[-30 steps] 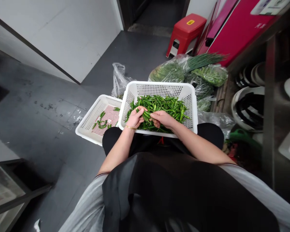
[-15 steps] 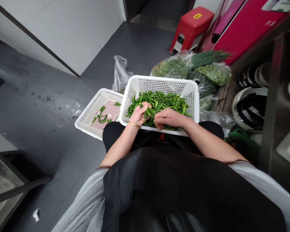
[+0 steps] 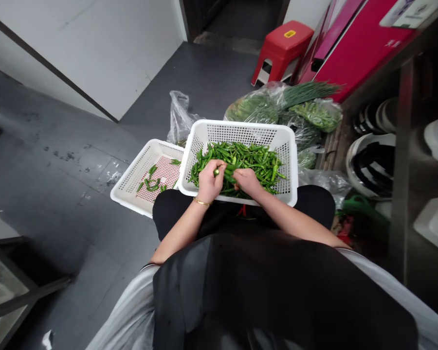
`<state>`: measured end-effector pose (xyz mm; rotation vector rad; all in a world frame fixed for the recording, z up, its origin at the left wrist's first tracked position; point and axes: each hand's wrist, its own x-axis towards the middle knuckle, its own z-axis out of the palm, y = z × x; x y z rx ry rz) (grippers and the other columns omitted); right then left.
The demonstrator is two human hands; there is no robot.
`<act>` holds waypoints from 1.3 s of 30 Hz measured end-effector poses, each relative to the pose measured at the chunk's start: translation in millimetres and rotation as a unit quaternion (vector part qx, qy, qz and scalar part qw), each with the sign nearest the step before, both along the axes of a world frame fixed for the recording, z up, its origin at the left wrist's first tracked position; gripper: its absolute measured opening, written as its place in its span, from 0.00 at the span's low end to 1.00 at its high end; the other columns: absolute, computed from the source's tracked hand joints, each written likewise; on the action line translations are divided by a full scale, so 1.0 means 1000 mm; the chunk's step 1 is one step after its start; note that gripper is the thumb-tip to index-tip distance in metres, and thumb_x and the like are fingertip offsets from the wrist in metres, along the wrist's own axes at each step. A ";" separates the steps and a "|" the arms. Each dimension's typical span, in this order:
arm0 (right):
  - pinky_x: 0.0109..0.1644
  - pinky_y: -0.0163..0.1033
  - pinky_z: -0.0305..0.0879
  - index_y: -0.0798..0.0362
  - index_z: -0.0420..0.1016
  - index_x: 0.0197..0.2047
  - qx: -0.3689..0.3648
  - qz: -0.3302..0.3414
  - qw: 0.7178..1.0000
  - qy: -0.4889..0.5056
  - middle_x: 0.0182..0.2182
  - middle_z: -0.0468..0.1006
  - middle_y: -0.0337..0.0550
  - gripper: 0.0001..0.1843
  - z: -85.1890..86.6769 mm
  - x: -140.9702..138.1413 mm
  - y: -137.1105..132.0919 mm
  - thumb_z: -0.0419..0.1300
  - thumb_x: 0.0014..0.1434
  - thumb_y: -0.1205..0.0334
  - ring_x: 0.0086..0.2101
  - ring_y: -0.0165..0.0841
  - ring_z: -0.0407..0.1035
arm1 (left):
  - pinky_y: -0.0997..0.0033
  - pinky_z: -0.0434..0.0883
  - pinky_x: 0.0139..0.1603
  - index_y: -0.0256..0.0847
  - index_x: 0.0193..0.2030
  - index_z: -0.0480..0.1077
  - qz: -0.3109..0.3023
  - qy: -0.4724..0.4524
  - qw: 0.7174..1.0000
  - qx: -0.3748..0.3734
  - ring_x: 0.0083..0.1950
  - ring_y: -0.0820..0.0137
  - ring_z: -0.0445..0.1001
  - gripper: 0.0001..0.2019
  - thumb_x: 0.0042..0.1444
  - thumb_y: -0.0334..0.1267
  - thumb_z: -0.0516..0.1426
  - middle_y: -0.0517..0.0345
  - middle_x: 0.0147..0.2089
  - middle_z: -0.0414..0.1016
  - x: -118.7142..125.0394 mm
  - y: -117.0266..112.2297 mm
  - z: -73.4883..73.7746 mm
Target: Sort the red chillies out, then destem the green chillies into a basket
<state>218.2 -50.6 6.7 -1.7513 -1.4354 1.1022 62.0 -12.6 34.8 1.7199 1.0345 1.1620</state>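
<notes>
Green chilies (image 3: pixel 255 160) lie in two white baskets, a few scattered in the left basket (image 3: pixel 136 170) and a heap in the right basket (image 3: pixel 241 129), which rests on the person's lap. Over this heap's near left part, the left hand (image 3: pixel 209 182) is curled closed around some chilies. Just right of it, the right hand (image 3: pixel 248 182) has bent fingers against the same chilies; whether it grips one, I cannot tell. Bagged greens (image 3: pixel 253 108) sit beyond, with a red stool (image 3: pixel 282 48) far right.
</notes>
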 end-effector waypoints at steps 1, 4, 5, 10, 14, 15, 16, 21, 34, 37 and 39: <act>0.37 0.36 0.64 0.53 0.69 0.23 0.008 -0.003 0.999 -0.053 0.21 0.74 0.42 0.16 0.000 0.006 0.002 0.51 0.60 0.59 0.27 0.33 0.71 | 0.72 0.67 0.37 0.40 0.36 0.71 0.012 0.017 1.000 0.024 0.35 0.71 0.71 0.09 0.60 0.43 0.56 0.56 0.33 0.72 0.000 0.000 0.004; 0.41 0.36 0.65 0.54 0.76 0.35 0.000 0.004 0.998 -0.056 0.33 0.80 0.45 0.14 0.006 0.026 0.002 0.52 0.62 0.55 0.34 0.33 0.74 | 0.74 0.65 0.36 0.40 0.35 0.71 0.026 0.004 1.000 -0.009 0.36 0.70 0.71 0.06 0.59 0.40 0.57 0.57 0.32 0.71 -0.002 0.004 0.007; 0.39 0.35 0.66 0.54 0.76 0.38 -0.020 0.019 1.000 -0.010 0.33 0.80 0.45 0.17 0.010 0.029 0.001 0.51 0.64 0.53 0.33 0.32 0.74 | 0.75 0.64 0.34 0.41 0.35 0.71 0.029 -0.016 0.999 -0.042 0.35 0.71 0.70 0.06 0.59 0.40 0.57 0.58 0.30 0.70 -0.002 0.005 0.006; 0.32 0.33 0.63 0.53 0.72 0.28 0.025 0.087 0.991 0.096 0.17 0.70 0.36 0.23 0.023 0.010 -0.017 0.48 0.65 0.47 0.21 0.28 0.66 | 0.79 0.57 0.24 0.42 0.35 0.71 0.029 -0.152 0.967 -0.203 0.24 0.76 0.64 0.05 0.56 0.39 0.61 0.63 0.23 0.64 0.002 0.003 -0.003; 0.33 0.33 0.59 0.51 0.65 0.23 0.157 0.133 0.978 0.026 0.18 0.69 0.37 0.23 0.030 -0.010 -0.029 0.47 0.66 0.49 0.23 0.28 0.64 | 0.80 0.50 0.16 0.40 0.33 0.69 -0.025 -0.240 0.916 -0.322 0.15 0.81 0.53 0.11 0.53 0.44 0.63 0.69 0.17 0.56 0.011 -0.004 -0.006; 0.34 0.34 0.59 0.51 0.65 0.23 0.182 0.184 0.966 0.006 0.20 0.70 0.39 0.23 0.033 -0.011 -0.031 0.48 0.65 0.49 0.25 0.28 0.64 | 0.81 0.48 0.14 0.39 0.32 0.69 -0.043 -0.257 0.897 -0.358 0.15 0.82 0.51 0.12 0.52 0.45 0.64 0.69 0.17 0.54 0.012 -0.004 -0.007; 0.34 0.34 0.58 0.51 0.66 0.23 0.197 0.241 0.950 -0.014 0.22 0.72 0.40 0.23 0.037 -0.008 -0.032 0.49 0.65 0.49 0.26 0.29 0.65 | 0.82 0.47 0.13 0.39 0.31 0.68 -0.058 -0.273 0.876 -0.394 0.15 0.83 0.50 0.13 0.51 0.44 0.65 0.69 0.17 0.54 0.012 -0.004 -0.007; 0.35 0.34 0.57 0.51 0.73 0.30 0.091 0.255 0.944 -0.188 0.28 0.76 0.41 0.19 0.040 0.045 -0.017 0.55 0.63 0.46 0.30 0.30 0.67 | 0.85 0.44 0.11 0.36 0.27 0.66 -0.080 -0.372 0.766 -0.518 0.16 0.83 0.50 0.09 0.51 0.36 0.61 0.66 0.19 0.56 0.002 0.010 -0.013; 0.36 0.39 0.60 0.55 0.76 0.32 0.024 0.080 0.928 -0.363 0.36 0.77 0.53 0.14 0.010 0.081 0.011 0.58 0.63 0.54 0.35 0.38 0.69 | 0.84 0.49 0.12 0.34 0.36 0.72 -0.105 -0.278 0.761 -0.577 0.20 0.78 0.68 0.11 0.47 0.36 0.64 0.57 0.26 0.72 0.008 0.015 -0.026; 0.35 0.36 0.58 0.55 0.75 0.31 0.063 0.156 0.932 -0.322 0.33 0.77 0.50 0.13 0.020 0.054 0.004 0.58 0.62 0.55 0.33 0.35 0.69 | 0.81 0.51 0.14 0.35 0.35 0.72 -0.087 -0.194 0.837 -0.503 0.19 0.77 0.67 0.14 0.46 0.41 0.67 0.58 0.25 0.71 0.026 0.008 -0.026; 0.32 0.35 0.57 0.55 0.73 0.27 0.062 0.186 0.944 -0.265 0.27 0.76 0.45 0.14 0.019 0.041 -0.002 0.58 0.61 0.56 0.29 0.31 0.67 | 0.79 0.55 0.17 0.37 0.30 0.71 -0.082 -0.143 0.894 -0.416 0.19 0.77 0.66 0.12 0.47 0.42 0.66 0.60 0.21 0.69 0.033 0.000 -0.024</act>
